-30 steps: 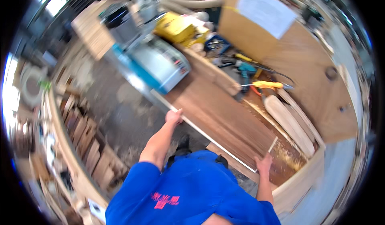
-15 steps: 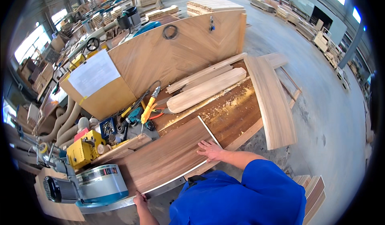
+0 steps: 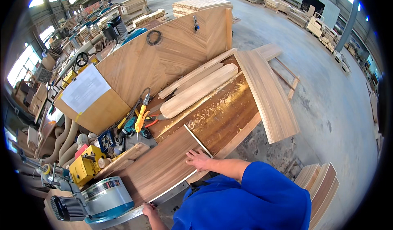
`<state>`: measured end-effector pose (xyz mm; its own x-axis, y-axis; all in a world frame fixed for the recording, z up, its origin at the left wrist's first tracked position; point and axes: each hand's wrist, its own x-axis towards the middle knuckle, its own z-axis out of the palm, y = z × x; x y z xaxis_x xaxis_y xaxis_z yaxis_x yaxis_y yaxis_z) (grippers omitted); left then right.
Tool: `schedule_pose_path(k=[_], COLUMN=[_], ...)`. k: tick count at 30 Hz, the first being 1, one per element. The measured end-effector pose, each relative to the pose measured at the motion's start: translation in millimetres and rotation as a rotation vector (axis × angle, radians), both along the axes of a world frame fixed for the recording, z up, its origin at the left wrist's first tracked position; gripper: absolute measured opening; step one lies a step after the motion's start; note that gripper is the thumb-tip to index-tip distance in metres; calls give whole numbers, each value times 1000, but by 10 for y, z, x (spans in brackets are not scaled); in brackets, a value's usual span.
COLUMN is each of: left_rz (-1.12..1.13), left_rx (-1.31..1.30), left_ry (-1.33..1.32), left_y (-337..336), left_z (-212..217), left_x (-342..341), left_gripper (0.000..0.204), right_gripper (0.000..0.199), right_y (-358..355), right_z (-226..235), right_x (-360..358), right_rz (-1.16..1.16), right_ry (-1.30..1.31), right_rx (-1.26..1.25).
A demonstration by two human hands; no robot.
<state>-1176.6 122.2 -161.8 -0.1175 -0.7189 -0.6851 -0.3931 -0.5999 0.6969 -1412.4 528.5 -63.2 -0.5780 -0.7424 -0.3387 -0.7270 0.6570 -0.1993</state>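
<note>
A brown wood-grain board (image 3: 163, 160) with pale edges lies on the bench, its left end against a grey and teal machine (image 3: 108, 199). My right hand (image 3: 198, 159) rests flat on the board near its right end, fingers spread. At the near edge, close to the machine, my left hand (image 3: 150, 209) grips the board's rim with curled fingers. Beyond the board lies a yellow-handled tool (image 3: 141, 118), beside red-handled pliers (image 3: 152, 120) and a teal power drill (image 3: 130, 126).
Sawdust covers the brown bench top (image 3: 225, 115). Pale planks (image 3: 200, 90) lie at its back, before an upright chevron panel (image 3: 163, 64). A long board (image 3: 268, 95) lies crosswise at the right. Stacked boards (image 3: 321, 189) stand near my right side. A motor (image 3: 67, 208) juts out at lower left.
The board has slid left toward the machine, with my right hand moving along on it. My left hand stays at the near edge by the machine. The whole view has shifted slightly.
</note>
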Motion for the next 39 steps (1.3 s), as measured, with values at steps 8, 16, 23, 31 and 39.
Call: schedule_pose_path(k=[8, 16, 23, 31, 39], left_rz=[-207, -373, -254, -187, -130], left_rx=[318, 519, 584, 581, 671], left_ry=[247, 305, 338, 287, 304], left_y=[934, 1226, 1323, 1362, 1449], left_z=[342, 584, 695, 545, 521], left_x=[-242, -445, -563, -608, -617], left_gripper=[24, 23, 25, 32, 45], right_gripper=[87, 87, 72, 62, 69], right_y=[-359, -689, -833, -232, 104], right_z=[53, 44, 80, 42, 95], right_x=[145, 255, 238, 353, 454], right_rz=[2, 24, 105, -61, -204], right_ry=[1, -39, -75, -56, -33], right_rx=[43, 43, 57, -20, 33])
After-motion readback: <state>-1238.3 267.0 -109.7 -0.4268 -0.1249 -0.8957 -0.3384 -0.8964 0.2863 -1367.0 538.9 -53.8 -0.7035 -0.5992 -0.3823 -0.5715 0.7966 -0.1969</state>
